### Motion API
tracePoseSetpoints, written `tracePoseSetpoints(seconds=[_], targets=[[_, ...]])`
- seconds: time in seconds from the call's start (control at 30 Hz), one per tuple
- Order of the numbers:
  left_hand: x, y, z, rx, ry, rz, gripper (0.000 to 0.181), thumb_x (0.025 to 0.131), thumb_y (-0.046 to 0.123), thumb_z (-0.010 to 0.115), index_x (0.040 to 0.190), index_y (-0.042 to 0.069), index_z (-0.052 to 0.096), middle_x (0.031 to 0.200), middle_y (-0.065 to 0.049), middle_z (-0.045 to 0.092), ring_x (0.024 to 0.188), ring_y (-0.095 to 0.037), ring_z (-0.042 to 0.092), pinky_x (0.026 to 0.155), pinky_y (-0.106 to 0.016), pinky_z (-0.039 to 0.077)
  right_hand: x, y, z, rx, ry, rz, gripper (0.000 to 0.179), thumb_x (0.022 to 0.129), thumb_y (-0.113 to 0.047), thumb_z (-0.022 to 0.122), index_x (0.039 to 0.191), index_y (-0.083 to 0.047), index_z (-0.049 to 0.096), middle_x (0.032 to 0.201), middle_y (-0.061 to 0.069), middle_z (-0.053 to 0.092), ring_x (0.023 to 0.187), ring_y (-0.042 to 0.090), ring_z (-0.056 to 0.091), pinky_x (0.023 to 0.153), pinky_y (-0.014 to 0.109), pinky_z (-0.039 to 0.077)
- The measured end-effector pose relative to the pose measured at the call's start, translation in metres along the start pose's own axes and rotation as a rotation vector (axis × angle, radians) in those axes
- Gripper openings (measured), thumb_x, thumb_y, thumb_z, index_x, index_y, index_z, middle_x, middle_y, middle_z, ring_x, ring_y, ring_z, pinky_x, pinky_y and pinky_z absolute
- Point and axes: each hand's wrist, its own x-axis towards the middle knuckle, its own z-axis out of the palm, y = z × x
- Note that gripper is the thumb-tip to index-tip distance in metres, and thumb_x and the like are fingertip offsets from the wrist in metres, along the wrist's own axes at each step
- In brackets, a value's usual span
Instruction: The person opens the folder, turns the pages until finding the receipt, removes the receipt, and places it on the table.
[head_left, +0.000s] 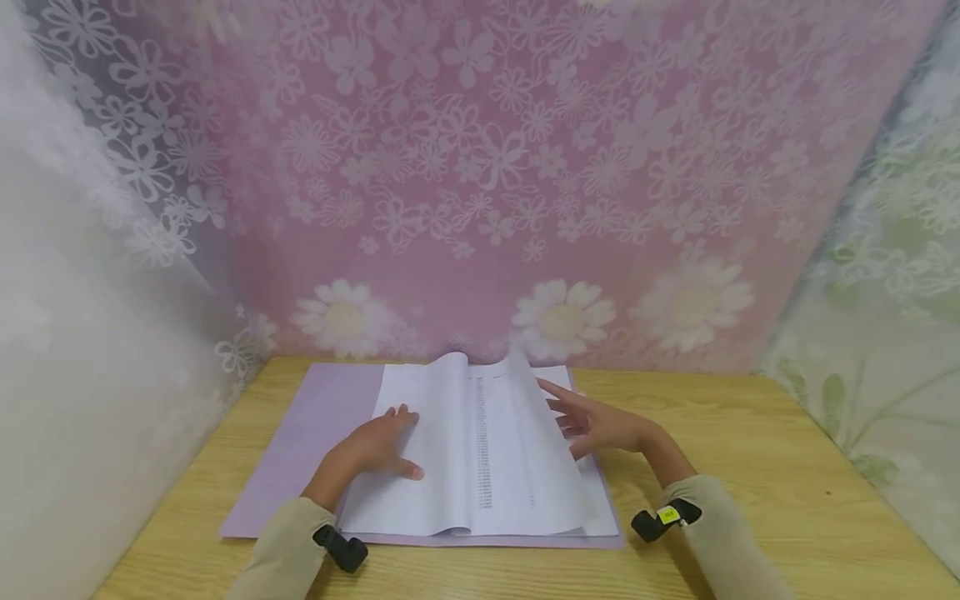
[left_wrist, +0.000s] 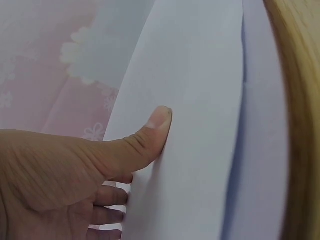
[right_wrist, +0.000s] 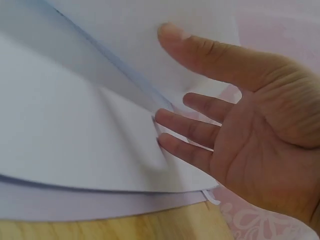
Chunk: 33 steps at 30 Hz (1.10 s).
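A lilac folder lies spread on the table with white sheets in it. My left hand rests on the left-side page, thumb and fingers apart; the left wrist view has the thumb extended over the white paper. On the other side, a page with a printed column stands partly raised, its right edge off the stack. Beside that edge is my right hand, its fingers spread and fairly straight. In the right wrist view, the thumb is in front of the raised sheet and the fingertips are near the lower sheets.
The wooden table extends to the right of the folder and along its front. A pink floral cloth hangs behind the table's back edge. Pale floral covering stands at the right side, and another whitish one at the left.
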Motion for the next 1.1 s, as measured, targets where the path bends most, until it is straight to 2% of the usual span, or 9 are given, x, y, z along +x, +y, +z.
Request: tracePoseSetpoints(seconds=[0.13,0.3,0.43,0.6,0.83,1.1], targets=[[-0.002,0.004,0.001,-0.034,0.001,0.006,0.101,0.075,0.039,0.09,0.155,0.002,0.04,0.166,-0.023,0.027,0.155,-0.043,0.021,0.122,-0.061,0.027,0.001,-0.001,0.006,-0.051,0.01,-0.018,0.117,0.083,-0.017,0.086,0.165,-0.035,0.005,0.171,0.02,0.012,0.149,0.048,0.033,0.118,0.062,0.034],[-0.004,0.004,0.004,-0.002,0.008,-0.012,0.102,0.073,0.039,0.091,0.155,0.003,0.041,0.165,-0.023,0.029,0.155,-0.042,0.023,0.121,-0.061,0.029,0.007,-0.007,0.019,-0.136,0.024,-0.056,0.115,0.082,-0.02,0.087,0.165,-0.032,0.009,0.173,0.009,0.01,0.15,0.043,0.035,0.118,0.062,0.034],[-0.005,0.002,0.002,-0.005,0.005,-0.002,0.102,0.073,0.039,0.091,0.154,0.002,0.042,0.165,-0.024,0.029,0.155,-0.043,0.024,0.122,-0.06,0.028,0.011,-0.016,0.027,-0.18,0.052,-0.07,0.113,0.082,-0.023,0.087,0.166,-0.028,0.012,0.173,0.004,0.009,0.15,0.042,0.035,0.117,0.063,0.034],[-0.007,0.001,-0.005,-0.025,-0.018,0.022,0.103,0.075,0.04,0.09,0.155,0.0,0.04,0.165,-0.025,0.028,0.154,-0.045,0.023,0.123,-0.059,0.026,0.016,-0.02,0.035,-0.229,0.086,-0.054,0.11,0.083,-0.027,0.087,0.165,-0.028,0.015,0.173,0.007,0.012,0.149,0.044,0.036,0.116,0.065,0.034],[-0.006,-0.004,-0.01,-0.066,0.001,0.051,0.098,0.075,0.037,0.091,0.153,0.001,0.044,0.163,-0.025,0.032,0.152,-0.046,0.028,0.121,-0.06,0.029,0.018,-0.023,0.044,-0.333,0.132,-0.033,0.102,0.084,-0.036,0.085,0.164,-0.025,0.023,0.172,0.011,0.018,0.148,0.045,0.037,0.113,0.067,0.037],[-0.007,0.002,-0.016,-0.064,0.03,0.076,0.094,0.075,0.036,0.091,0.151,0.001,0.047,0.161,-0.025,0.038,0.15,-0.044,0.034,0.12,-0.059,0.032,0.019,-0.031,0.051,-0.414,0.168,-0.005,0.092,0.083,-0.036,0.085,0.16,-0.019,0.036,0.169,0.014,0.025,0.156,0.041,0.023,0.12,0.064,0.028]])
